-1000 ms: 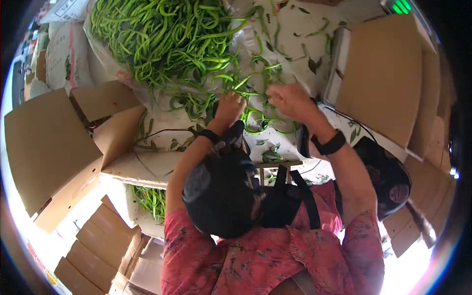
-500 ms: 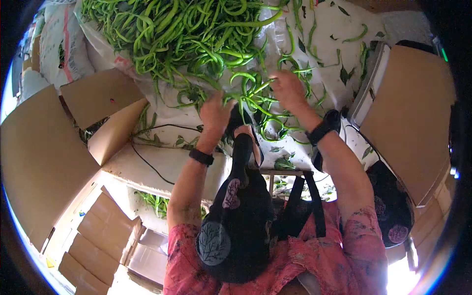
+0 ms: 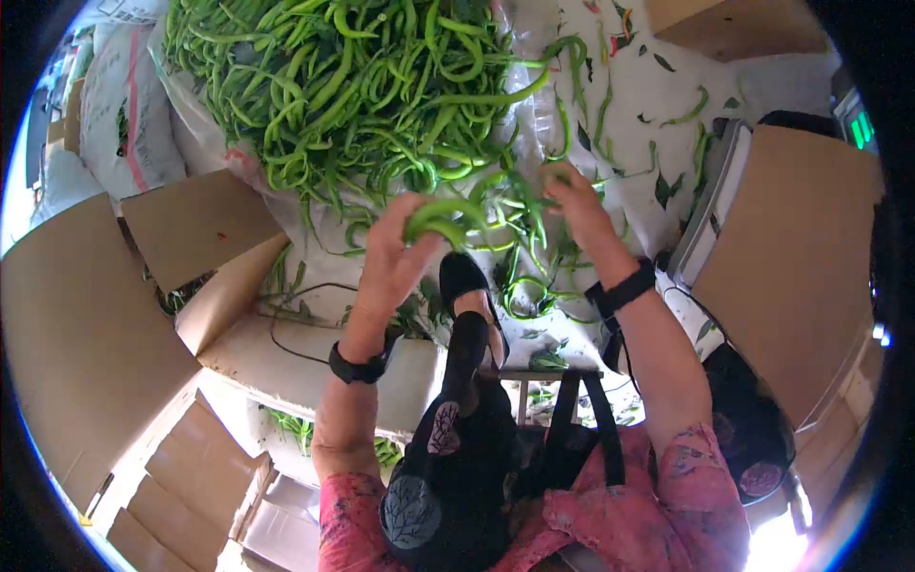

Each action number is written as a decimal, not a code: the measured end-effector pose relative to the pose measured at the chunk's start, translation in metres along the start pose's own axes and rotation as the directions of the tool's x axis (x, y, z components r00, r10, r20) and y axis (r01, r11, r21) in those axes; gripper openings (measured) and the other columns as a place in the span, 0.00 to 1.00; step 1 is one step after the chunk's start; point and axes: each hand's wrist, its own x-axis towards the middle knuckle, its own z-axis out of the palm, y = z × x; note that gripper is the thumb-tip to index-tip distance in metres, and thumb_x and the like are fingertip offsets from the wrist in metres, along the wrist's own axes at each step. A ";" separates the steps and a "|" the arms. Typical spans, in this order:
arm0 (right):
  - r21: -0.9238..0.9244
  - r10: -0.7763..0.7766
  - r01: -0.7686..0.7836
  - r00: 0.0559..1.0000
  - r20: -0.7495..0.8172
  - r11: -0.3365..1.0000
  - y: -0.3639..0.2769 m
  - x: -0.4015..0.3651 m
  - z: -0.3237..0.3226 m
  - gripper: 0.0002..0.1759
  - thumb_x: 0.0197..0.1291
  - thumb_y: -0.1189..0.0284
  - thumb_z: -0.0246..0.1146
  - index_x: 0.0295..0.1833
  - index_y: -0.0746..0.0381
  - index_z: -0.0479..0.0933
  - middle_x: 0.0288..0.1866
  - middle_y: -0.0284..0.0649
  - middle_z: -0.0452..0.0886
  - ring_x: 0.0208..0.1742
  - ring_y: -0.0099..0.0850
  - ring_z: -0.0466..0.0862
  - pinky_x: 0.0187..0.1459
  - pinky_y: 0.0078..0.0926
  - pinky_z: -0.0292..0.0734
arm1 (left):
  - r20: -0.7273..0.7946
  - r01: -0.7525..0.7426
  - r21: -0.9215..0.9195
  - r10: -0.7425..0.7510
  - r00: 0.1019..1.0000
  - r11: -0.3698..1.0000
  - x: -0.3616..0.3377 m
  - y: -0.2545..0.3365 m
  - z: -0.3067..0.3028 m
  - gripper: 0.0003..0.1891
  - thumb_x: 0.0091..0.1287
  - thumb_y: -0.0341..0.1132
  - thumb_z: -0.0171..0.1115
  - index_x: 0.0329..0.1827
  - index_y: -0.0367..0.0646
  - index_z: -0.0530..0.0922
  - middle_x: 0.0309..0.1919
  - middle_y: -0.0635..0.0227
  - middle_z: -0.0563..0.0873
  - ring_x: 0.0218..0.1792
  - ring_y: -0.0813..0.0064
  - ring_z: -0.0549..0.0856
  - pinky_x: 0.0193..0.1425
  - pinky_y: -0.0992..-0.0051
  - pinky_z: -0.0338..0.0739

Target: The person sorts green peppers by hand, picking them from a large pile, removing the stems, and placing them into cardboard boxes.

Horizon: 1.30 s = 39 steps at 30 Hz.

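Note:
A big heap of long green peppers [image 3: 362, 86] lies on white plastic sheeting [image 3: 639, 86] ahead of me. My left hand [image 3: 396, 253] is raised and grips a few curved green peppers [image 3: 440, 217] at its fingertips. My right hand [image 3: 577, 202] reaches into the loose peppers at the heap's near edge and pinches some of them. Both wrists wear black bands. A black shoe [image 3: 464, 278] on my raised leg sits just below the two hands.
An open cardboard box [image 3: 105, 315] stands at the left, with more peppers [image 3: 286, 424] in a box below. A cardboard sheet [image 3: 791, 257] lies over a scale at the right. White sacks [image 3: 119, 105] are stacked far left. Flat cartons [image 3: 181, 486] lie bottom left.
My left hand has lifted off the heap with a few peppers in it and drawn back toward me. My right hand stays in the loose peppers. The view has tilted slightly.

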 end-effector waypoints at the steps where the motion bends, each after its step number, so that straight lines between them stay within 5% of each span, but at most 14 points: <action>1: 0.259 0.416 -0.411 0.909 0.038 0.874 -0.015 -0.001 -0.010 0.12 0.62 0.68 0.57 0.48 0.61 0.79 0.44 0.49 0.82 0.49 0.44 0.81 0.45 0.40 0.76 | 0.243 0.316 -0.233 -0.259 0.935 0.920 0.007 0.027 -0.004 0.16 0.58 0.28 0.59 0.51 0.41 0.75 0.36 0.69 0.83 0.36 0.79 0.79 0.41 0.80 0.73; 5: -0.089 0.165 -0.170 0.985 -0.058 0.981 0.022 0.011 -0.023 0.18 0.65 0.58 0.58 0.48 0.61 0.79 0.42 0.48 0.83 0.46 0.43 0.83 0.47 0.42 0.77 | 0.155 -0.207 0.154 0.183 0.971 0.966 0.044 0.008 0.007 0.18 0.53 0.26 0.60 0.49 0.42 0.78 0.36 0.65 0.83 0.39 0.72 0.82 0.43 0.74 0.75; 8: -0.438 -0.052 0.255 0.904 0.424 0.862 0.011 0.015 -0.021 0.20 0.62 0.55 0.60 0.47 0.61 0.79 0.36 0.47 0.84 0.40 0.44 0.84 0.44 0.44 0.78 | -0.067 -0.331 0.400 0.388 0.919 0.855 0.071 -0.007 0.012 0.15 0.52 0.24 0.60 0.45 0.40 0.79 0.37 0.58 0.83 0.41 0.62 0.84 0.44 0.70 0.77; 10: -0.856 0.076 0.345 0.912 0.402 0.384 -0.026 0.003 -0.016 0.22 0.61 0.53 0.61 0.49 0.60 0.80 0.36 0.48 0.84 0.39 0.46 0.84 0.42 0.47 0.78 | -0.088 -0.336 0.451 0.416 0.905 0.827 0.072 -0.002 0.010 0.13 0.53 0.22 0.59 0.43 0.38 0.78 0.35 0.53 0.83 0.37 0.54 0.84 0.41 0.67 0.77; 11: -0.737 -0.210 0.388 0.921 0.327 0.554 -0.010 0.006 -0.023 0.20 0.61 0.56 0.62 0.49 0.59 0.81 0.30 0.44 0.82 0.34 0.38 0.83 0.37 0.40 0.78 | -0.023 -0.263 0.420 0.300 0.954 0.868 0.067 -0.003 0.006 0.13 0.54 0.22 0.59 0.44 0.37 0.78 0.32 0.56 0.84 0.33 0.58 0.85 0.38 0.69 0.77; 14: -0.234 0.033 0.018 0.977 0.210 0.972 -0.037 0.023 -0.045 0.19 0.60 0.59 0.63 0.51 0.60 0.80 0.24 0.35 0.76 0.26 0.26 0.76 0.29 0.27 0.71 | 0.101 -0.002 0.249 -0.024 0.995 0.968 0.056 -0.006 -0.007 0.10 0.59 0.24 0.58 0.44 0.37 0.79 0.27 0.63 0.85 0.26 0.71 0.85 0.30 0.72 0.77; 16: 0.048 0.118 -0.139 0.944 0.310 0.989 -0.070 0.013 -0.055 0.13 0.62 0.69 0.62 0.49 0.64 0.78 0.24 0.28 0.71 0.23 0.17 0.67 0.26 0.18 0.63 | 0.338 0.443 -0.163 -0.372 0.864 0.881 0.042 0.021 -0.019 0.07 0.61 0.26 0.58 0.41 0.37 0.79 0.28 0.67 0.85 0.28 0.80 0.85 0.29 0.75 0.76; 18: -0.064 0.312 -0.329 0.792 0.524 0.942 -0.088 0.008 -0.063 0.12 0.63 0.70 0.60 0.49 0.63 0.78 0.23 0.28 0.69 0.21 0.15 0.65 0.23 0.16 0.58 | 0.295 0.415 -0.150 -0.360 0.885 0.897 0.035 0.026 -0.029 0.09 0.57 0.24 0.59 0.41 0.37 0.78 0.27 0.63 0.85 0.26 0.69 0.85 0.29 0.72 0.77; 20: 0.019 0.325 -0.402 0.768 0.552 0.915 -0.082 0.010 -0.063 0.11 0.63 0.70 0.60 0.49 0.63 0.78 0.24 0.28 0.70 0.21 0.14 0.65 0.23 0.16 0.58 | 0.059 -0.279 0.531 0.294 0.954 0.800 0.035 0.019 -0.039 0.13 0.53 0.23 0.60 0.43 0.38 0.77 0.29 0.59 0.85 0.27 0.52 0.84 0.32 0.67 0.78; 27: 0.238 0.243 -0.460 0.763 0.599 0.855 -0.059 -0.015 0.000 0.10 0.66 0.66 0.61 0.44 0.62 0.79 0.28 0.29 0.74 0.23 0.17 0.70 0.25 0.15 0.64 | -0.238 0.072 0.929 0.437 0.867 0.363 0.102 -0.022 -0.082 0.28 0.48 0.26 0.67 0.54 0.40 0.69 0.46 0.52 0.77 0.48 0.49 0.77 0.51 0.54 0.70; 31: 0.242 0.244 -0.416 0.818 0.521 0.877 -0.037 -0.016 0.021 0.12 0.66 0.64 0.60 0.44 0.62 0.80 0.30 0.29 0.78 0.30 0.20 0.73 0.34 0.21 0.71 | -0.319 0.137 0.916 0.477 0.819 0.378 0.112 -0.032 -0.082 0.30 0.49 0.27 0.68 0.58 0.43 0.68 0.44 0.53 0.78 0.47 0.50 0.78 0.50 0.53 0.70; 33: 0.233 0.235 -0.368 0.861 0.451 0.900 -0.028 -0.007 0.027 0.13 0.67 0.64 0.60 0.47 0.64 0.78 0.32 0.30 0.78 0.30 0.19 0.73 0.34 0.20 0.69 | -0.444 0.321 0.844 0.222 0.868 0.431 0.109 -0.036 -0.083 0.34 0.50 0.29 0.69 0.63 0.46 0.67 0.42 0.52 0.81 0.44 0.46 0.81 0.48 0.52 0.73; 36: 0.250 0.156 -0.236 0.940 0.303 0.939 -0.033 0.013 0.028 0.17 0.67 0.64 0.59 0.54 0.65 0.75 0.37 0.31 0.78 0.32 0.19 0.73 0.35 0.18 0.67 | -0.364 0.313 0.783 -0.012 0.931 0.538 0.116 -0.024 -0.084 0.38 0.51 0.31 0.69 0.68 0.49 0.65 0.37 0.49 0.84 0.40 0.43 0.83 0.46 0.51 0.76; 39: 0.352 0.058 -0.123 0.980 0.190 0.928 -0.026 0.054 0.048 0.22 0.64 0.64 0.63 0.59 0.63 0.72 0.42 0.34 0.79 0.36 0.22 0.75 0.39 0.21 0.71 | -0.244 0.135 0.805 0.116 0.963 0.577 0.128 -0.047 -0.084 0.39 0.51 0.31 0.69 0.70 0.48 0.63 0.34 0.46 0.85 0.37 0.42 0.83 0.44 0.52 0.78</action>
